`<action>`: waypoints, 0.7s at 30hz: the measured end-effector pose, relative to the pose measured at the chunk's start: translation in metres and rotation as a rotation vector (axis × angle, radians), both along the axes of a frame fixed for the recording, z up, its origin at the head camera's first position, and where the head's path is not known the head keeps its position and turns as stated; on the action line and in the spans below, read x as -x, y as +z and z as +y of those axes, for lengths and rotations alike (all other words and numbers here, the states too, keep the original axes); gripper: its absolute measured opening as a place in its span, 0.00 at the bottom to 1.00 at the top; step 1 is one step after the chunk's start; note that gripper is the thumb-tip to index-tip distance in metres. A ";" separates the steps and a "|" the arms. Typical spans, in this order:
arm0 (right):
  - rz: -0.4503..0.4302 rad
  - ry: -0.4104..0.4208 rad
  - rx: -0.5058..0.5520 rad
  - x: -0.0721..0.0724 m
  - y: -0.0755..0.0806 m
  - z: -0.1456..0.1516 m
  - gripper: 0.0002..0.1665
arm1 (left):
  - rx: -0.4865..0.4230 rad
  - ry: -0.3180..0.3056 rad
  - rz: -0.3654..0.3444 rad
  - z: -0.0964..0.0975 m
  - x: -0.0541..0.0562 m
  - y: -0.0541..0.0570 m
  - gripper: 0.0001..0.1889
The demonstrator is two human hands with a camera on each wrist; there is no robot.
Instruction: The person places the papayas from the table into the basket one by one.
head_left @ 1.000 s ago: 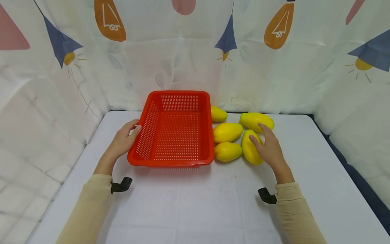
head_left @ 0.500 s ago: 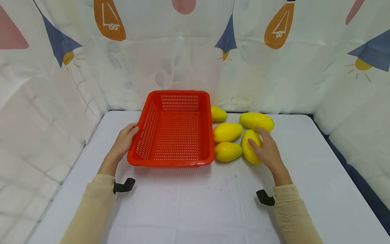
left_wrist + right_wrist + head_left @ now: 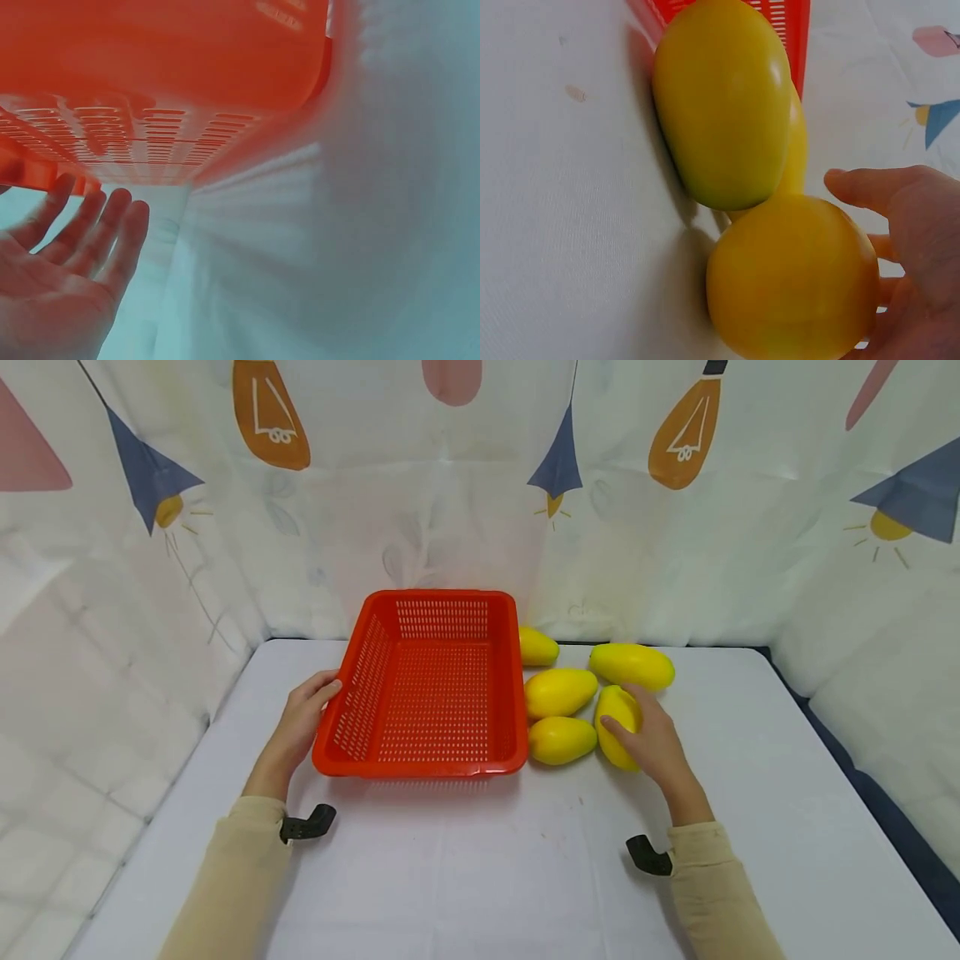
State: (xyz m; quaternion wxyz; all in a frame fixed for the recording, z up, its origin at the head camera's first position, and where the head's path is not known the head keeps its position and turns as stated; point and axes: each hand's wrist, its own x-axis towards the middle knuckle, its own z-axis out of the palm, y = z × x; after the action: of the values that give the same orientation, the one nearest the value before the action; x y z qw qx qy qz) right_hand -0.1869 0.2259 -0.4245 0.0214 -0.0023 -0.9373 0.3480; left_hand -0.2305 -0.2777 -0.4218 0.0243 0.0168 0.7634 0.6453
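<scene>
A red plastic basket (image 3: 435, 710) with slotted walls stands on the table, its inside bare. At its left side is my left hand (image 3: 303, 714), fingertips right at the rim; the left wrist view shows these fingers (image 3: 124, 232) fairly straight beside the slotted wall. My right hand (image 3: 652, 739) is spread over the right side of a yellow mango (image 3: 617, 722). In the right wrist view the thumb (image 3: 855, 186) stands off from that mango, while the other fingers are partly hidden behind it. Left of this fruit lie two more mangoes (image 3: 561, 692), close against the basket.
Another mango (image 3: 630, 665) lies behind the right hand, and one more (image 3: 537, 647) sits at the back, partly hidden by the basket. The white table (image 3: 480, 877) meets a patterned curtain (image 3: 450, 502) at its far edge.
My right hand has moved left and closer round the nearest mango on the right. The left hand has shifted slightly down along the basket's left rim. The basket and mangoes stay in place.
</scene>
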 end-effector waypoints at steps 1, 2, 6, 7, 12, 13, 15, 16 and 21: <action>-0.002 0.002 0.001 0.000 -0.001 -0.001 0.43 | -0.037 -0.004 -0.010 0.000 0.000 -0.001 0.23; 0.000 0.001 0.002 0.000 -0.001 -0.001 0.43 | -0.065 -0.003 -0.016 0.000 0.000 -0.002 0.22; 0.007 -0.002 0.005 -0.001 -0.002 -0.003 0.42 | -0.143 -0.011 -0.022 0.000 0.000 -0.004 0.20; 0.007 -0.003 0.002 -0.001 -0.002 -0.004 0.42 | -0.151 -0.017 -0.020 0.001 0.000 -0.004 0.20; 0.002 -0.005 -0.010 -0.001 -0.001 -0.003 0.43 | -0.197 -0.066 -0.018 -0.002 0.001 -0.003 0.18; 0.003 -0.004 -0.011 -0.001 -0.001 -0.003 0.43 | -0.198 -0.077 -0.020 -0.003 0.002 -0.003 0.17; 0.005 0.001 -0.008 -0.002 0.000 -0.002 0.43 | -0.214 -0.096 -0.024 -0.006 0.003 -0.004 0.16; 0.006 0.005 -0.008 -0.002 0.000 -0.001 0.44 | -0.215 -0.104 -0.028 -0.007 0.003 -0.004 0.15; -0.015 0.023 -0.005 -0.004 0.000 0.002 0.45 | -0.236 -0.131 -0.033 -0.011 0.006 -0.006 0.14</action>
State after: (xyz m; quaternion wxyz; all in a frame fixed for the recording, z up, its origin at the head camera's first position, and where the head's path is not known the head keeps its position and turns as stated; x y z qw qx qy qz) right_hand -0.1832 0.2281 -0.4245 0.0106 0.0059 -0.9383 0.3456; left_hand -0.2367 -0.2885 -0.4279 0.0767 0.0589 0.6790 0.7277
